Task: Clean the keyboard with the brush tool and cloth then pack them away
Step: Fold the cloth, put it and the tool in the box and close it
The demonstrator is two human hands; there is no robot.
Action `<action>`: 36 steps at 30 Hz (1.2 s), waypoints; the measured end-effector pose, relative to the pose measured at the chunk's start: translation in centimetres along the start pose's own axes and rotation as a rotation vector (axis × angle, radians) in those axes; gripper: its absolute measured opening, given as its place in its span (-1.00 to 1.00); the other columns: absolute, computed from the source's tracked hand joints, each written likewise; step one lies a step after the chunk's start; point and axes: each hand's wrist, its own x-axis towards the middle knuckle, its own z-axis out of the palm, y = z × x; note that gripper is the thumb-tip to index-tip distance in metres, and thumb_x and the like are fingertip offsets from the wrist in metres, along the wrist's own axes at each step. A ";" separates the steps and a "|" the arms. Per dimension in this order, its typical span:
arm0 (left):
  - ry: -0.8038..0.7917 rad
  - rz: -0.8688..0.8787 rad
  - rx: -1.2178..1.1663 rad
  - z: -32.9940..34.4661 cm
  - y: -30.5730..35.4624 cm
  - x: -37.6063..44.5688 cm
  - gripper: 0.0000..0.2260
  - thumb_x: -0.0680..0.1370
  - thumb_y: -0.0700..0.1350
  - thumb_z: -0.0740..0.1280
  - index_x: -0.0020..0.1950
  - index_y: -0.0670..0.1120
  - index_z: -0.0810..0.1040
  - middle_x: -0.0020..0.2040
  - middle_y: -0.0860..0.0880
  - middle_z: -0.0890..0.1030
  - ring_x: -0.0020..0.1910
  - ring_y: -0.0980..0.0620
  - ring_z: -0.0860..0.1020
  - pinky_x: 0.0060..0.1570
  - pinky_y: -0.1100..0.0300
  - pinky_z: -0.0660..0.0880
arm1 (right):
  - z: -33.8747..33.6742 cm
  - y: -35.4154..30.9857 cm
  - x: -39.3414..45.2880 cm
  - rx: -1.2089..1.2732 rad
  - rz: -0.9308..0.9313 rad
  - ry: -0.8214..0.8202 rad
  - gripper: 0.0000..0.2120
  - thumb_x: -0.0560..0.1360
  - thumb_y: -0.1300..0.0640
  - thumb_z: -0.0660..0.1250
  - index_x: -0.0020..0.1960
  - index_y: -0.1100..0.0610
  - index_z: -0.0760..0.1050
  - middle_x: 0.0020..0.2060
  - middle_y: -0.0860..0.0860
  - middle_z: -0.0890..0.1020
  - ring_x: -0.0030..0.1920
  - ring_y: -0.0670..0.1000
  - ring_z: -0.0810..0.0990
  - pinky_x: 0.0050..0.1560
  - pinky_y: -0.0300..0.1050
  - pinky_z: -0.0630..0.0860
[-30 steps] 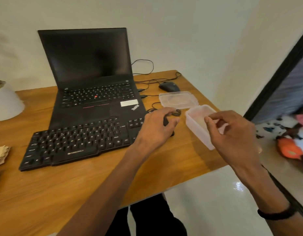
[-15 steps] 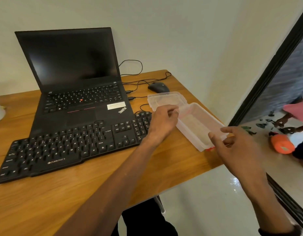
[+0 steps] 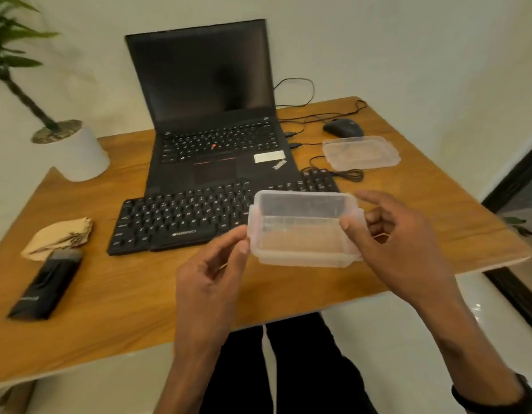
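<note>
Both hands grasp my clear plastic rectangular container (image 3: 303, 231); tan folded cloth (image 3: 60, 236) and black brush tool (image 3: 46, 286) lie far left, nearer left hand (image 3: 211, 276) than right hand (image 3: 396, 243).

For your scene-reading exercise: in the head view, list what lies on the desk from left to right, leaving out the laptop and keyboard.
Black brush tool → tan cloth → white plant pot → clear container, held by both hands → mouse → clear lid.

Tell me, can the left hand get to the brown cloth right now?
Probably not straight away. The left hand is pinching one end of the clear container, with the right hand on the other end. The way to the cloth looks free across the bare table, once it lets go.
</note>
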 end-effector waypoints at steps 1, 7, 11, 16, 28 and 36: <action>0.027 -0.029 -0.016 -1.3 -0.4 -0.6 -0.79 0.60 -0.11 0.42 0.18 0.13 0.71 0.08 0.22 0.74 0.12 0.20 0.69 0.18 0.12 0.60 | 1.0 -0.4 -0.2 0.028 -0.002 -0.032 -0.53 0.54 -0.05 0.45 0.43 -0.07 0.51 -0.13 -0.05 0.66 -0.13 -0.06 0.64 -0.13 -0.07 0.66; 0.196 -0.052 -0.035 -6.2 -2.0 -2.9 -0.80 0.58 -0.09 0.42 0.17 0.11 0.72 0.08 0.19 0.75 0.14 0.17 0.69 0.19 0.11 0.59 | 5.8 -2.7 -1.1 0.053 -0.057 -0.171 -0.50 0.51 -0.08 0.44 0.43 -0.03 0.53 -0.10 0.00 0.67 -0.10 -0.02 0.65 -0.04 0.00 0.67; 0.219 -0.060 -0.054 -7.4 -2.6 -2.9 -0.79 0.60 -0.11 0.40 0.18 0.09 0.72 0.09 0.21 0.74 0.15 0.21 0.67 0.16 0.20 0.60 | 7.2 -3.4 -1.3 0.036 -0.062 -0.199 -0.49 0.51 -0.07 0.44 0.43 0.00 0.53 -0.11 -0.01 0.67 -0.11 -0.02 0.65 -0.05 -0.04 0.67; 0.235 -0.110 -0.123 -7.9 -3.8 -2.7 -0.80 0.59 -0.14 0.42 0.17 0.04 0.73 0.07 0.17 0.75 0.11 0.19 0.69 0.11 0.31 0.62 | 7.9 -3.7 -1.4 -0.026 -0.040 -0.254 -0.51 0.52 -0.05 0.47 0.43 -0.03 0.52 -0.12 0.01 0.67 -0.12 0.00 0.65 -0.05 -0.02 0.67; 0.242 -0.081 -0.043 -12.5 -3.4 -0.4 -0.81 0.58 -0.07 0.44 0.18 0.02 0.72 0.01 0.10 0.77 0.04 0.13 0.72 0.06 0.25 0.64 | 10.2 -7.9 0.1 -0.406 -0.174 -0.085 -0.34 0.46 -0.34 0.40 0.45 -0.01 0.50 0.27 0.04 0.58 0.06 -0.03 0.61 0.03 -0.01 0.63; 0.474 0.021 0.605 -21.8 -1.8 6.0 -0.72 0.64 0.10 0.37 0.28 0.01 0.67 -0.05 0.17 0.67 -0.13 0.36 0.58 -0.19 0.50 0.46 | 19.6 -16.5 2.0 -0.258 -0.408 -0.488 -0.53 0.52 -0.16 0.46 0.37 -0.02 0.55 0.09 -0.10 0.63 -0.02 -0.17 0.60 -0.07 -0.32 0.51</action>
